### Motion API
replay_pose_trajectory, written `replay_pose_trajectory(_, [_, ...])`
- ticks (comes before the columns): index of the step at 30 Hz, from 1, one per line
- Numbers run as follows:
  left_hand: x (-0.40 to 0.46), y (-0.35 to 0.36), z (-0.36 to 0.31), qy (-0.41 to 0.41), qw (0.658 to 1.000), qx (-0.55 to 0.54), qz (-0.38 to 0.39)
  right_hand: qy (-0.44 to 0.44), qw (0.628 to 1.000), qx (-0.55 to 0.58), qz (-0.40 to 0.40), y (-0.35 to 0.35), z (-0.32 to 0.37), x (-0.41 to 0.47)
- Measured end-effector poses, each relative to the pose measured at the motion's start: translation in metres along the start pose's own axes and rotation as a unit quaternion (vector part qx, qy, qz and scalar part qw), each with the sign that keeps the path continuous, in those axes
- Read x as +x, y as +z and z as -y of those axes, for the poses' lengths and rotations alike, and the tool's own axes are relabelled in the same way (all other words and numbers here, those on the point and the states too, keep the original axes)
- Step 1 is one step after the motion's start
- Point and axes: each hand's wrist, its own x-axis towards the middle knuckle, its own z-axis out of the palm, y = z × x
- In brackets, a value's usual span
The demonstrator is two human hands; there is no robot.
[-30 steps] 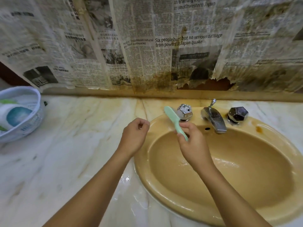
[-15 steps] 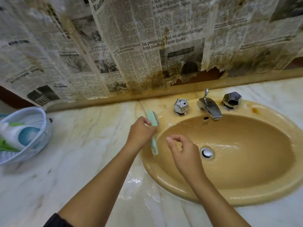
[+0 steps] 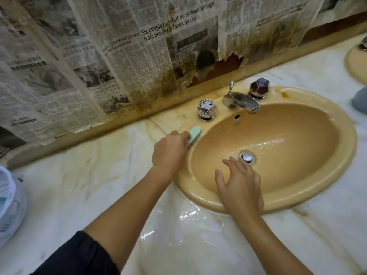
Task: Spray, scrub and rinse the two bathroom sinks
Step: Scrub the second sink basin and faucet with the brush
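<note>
A tan oval sink (image 3: 337,175) is set in the marble counter, wet inside, with a chrome drain plug (image 3: 246,157). My left hand (image 3: 169,150) grips a mint-green scrub brush (image 3: 55,133) whose head presses on the sink's left rim. My right hand (image 3: 241,187) hovers over the near rim with fingers spread, holding nothing. A chrome faucet (image 3: 241,100) with two faceted knobs (image 3: 207,110) stands at the back rim. Part of a second tan sink (image 3: 355,64) shows at the far right edge.
Stained newspaper (image 3: 119,56) covers the wall behind the counter. A white mesh basket (image 3: 10,205) with bottles sits at the left edge. Water pools on the marble (image 3: 184,219) in front of the sink. A grey-blue object (image 3: 360,100) lies at the right edge.
The brush passed from my right hand to my left. My left hand brought it down onto the sink's left rim, and my right hand opened and dropped toward the near rim.
</note>
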Motion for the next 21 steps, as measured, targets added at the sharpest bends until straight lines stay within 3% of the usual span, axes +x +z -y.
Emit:
replay_pose_trajectory(5, [0.015, -0.009, 0.022, -0.023, 0.999, -0.011, -0.028, 0.013, 1.0, 0.002, -0.008, 0.002, 0.0, 0.0])
replay_pose_trajectory(9, [0.008, -0.009, 0.004, 0.027, 0.999, -0.04, 0.011, 0.005, 1.0, -0.007, -0.012, 0.002, 0.0, 0.0])
replay_pose_trajectory(13, [0.026, -0.011, 0.023, -0.019, 0.999, -0.032, -0.027, -0.001, 1.0, -0.008, -0.022, 0.0, 0.0, -0.002])
replay_pose_trajectory(17, [0.019, -0.005, 0.006, 0.03, 0.999, -0.032, 0.007, -0.001, 0.999, -0.014, -0.03, -0.001, 0.002, -0.002])
replay_pose_trajectory(21, [0.032, -0.011, 0.024, -0.025, 0.999, -0.013, -0.03, -0.036, 0.995, 0.062, -0.071, -0.006, -0.001, -0.007])
